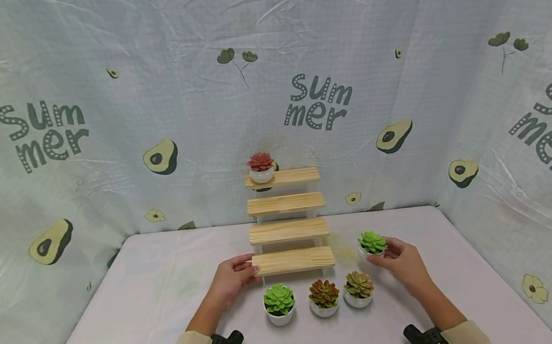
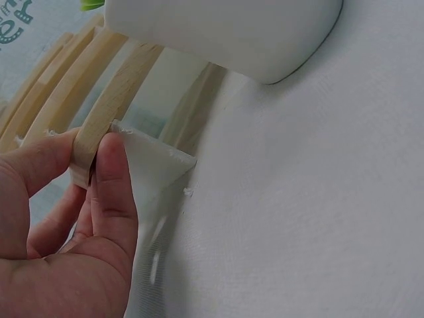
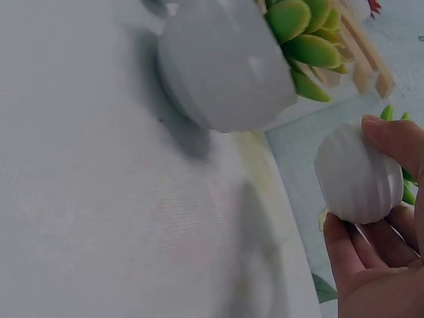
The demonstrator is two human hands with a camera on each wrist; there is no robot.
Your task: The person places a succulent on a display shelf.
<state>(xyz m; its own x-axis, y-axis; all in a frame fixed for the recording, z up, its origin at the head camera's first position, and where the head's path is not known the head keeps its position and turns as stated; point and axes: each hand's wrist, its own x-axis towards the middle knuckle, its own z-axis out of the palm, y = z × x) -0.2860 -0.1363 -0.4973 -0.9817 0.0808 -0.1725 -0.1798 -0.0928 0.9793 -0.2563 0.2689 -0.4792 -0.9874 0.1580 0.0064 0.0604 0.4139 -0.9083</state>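
- Pale cloth (image 1: 197, 107) printed with avocados, leaves and "summer" lettering hangs behind and at the sides of a white-covered bench (image 1: 169, 309).
- Stepped wooden rack (image 1: 289, 230), four planks, stands toward the far side of the bench, about mid-width. Steps presumably let each row show above the one in front.
- Person's left grip (image 1: 232, 282) pinches the left end of the lowest plank (image 1: 293, 261), thumb on top, fingers beneath. Probably bracing: frame looks light, could skid if bumped.
- Person's right grip (image 1: 407, 268) holds a bright green succulent (image 1: 372, 242) by its ribbed white pot (image 3: 358, 179), thumb one side, fingers the other. Pot looks raised off the bench, to the right of the rack. Gripping the wall likely spares the leaves.
- Containers: all white pots, one rosette each. Top plank, left end: top pot (image 1: 262, 176) with red succulent (image 1: 260, 161).
- On the bench before the rack, left to right: left pot (image 1: 280, 319) with second green succulent (image 1: 278, 299); middle pot (image 1: 324, 310) with rust succulent (image 1: 324, 292); end pot (image 1: 358, 300) with yellow-orange succulent (image 1: 358, 283). Last two close together, green one a bit apart. All upright; placement looks chosen for easy reach.
- Fill under the leaves: can't tell, foliage hides it.
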